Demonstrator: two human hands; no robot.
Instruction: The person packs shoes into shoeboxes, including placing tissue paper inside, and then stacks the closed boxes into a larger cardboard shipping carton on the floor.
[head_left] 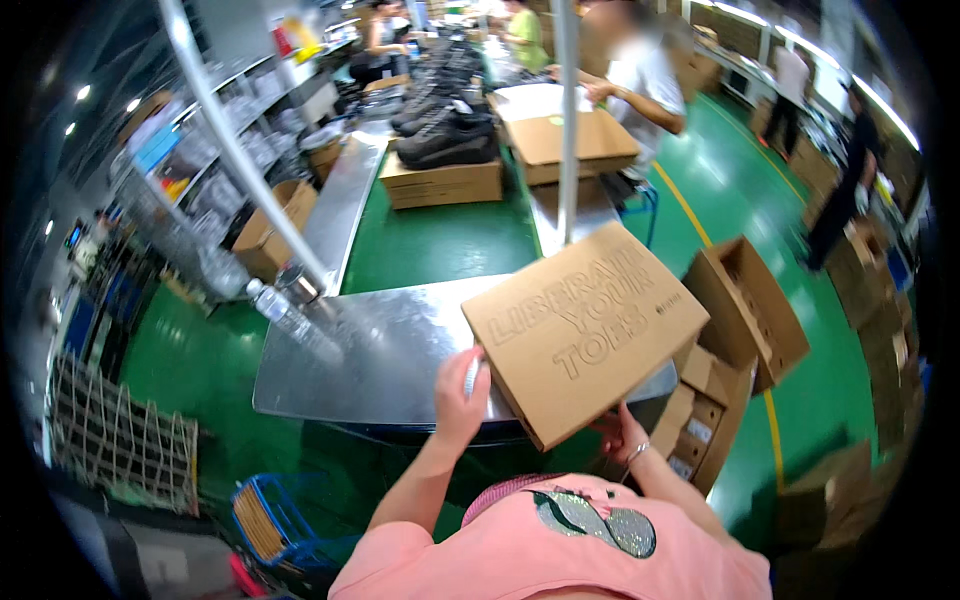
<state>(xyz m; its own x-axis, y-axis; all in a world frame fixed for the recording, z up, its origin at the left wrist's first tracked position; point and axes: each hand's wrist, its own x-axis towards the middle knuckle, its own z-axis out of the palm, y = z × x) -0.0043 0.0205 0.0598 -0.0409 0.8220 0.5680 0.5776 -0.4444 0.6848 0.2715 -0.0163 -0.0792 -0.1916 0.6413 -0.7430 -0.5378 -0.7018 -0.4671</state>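
A brown cardboard shoe box (585, 330), lid down and tilted, is held between my two hands over the near edge of a shiny metal table (390, 350). My left hand (463, 398) grips its left side, and a small white thing I cannot make out shows by the fingers. Beneath the near right edge is my right hand (622, 432), fingers partly hidden by the box. An open carton (735, 420) with several boxes inside stands just right of the right hand.
A clear plastic bottle (285, 312) and a dark cup (297, 283) stand on the table's left. Metal posts (568, 130) rise beyond it. Dark shoes (445, 135) rest on a carton (440, 184). A person in white (645, 85) works at far right. A blue-framed stool (275, 520) stands lower left.
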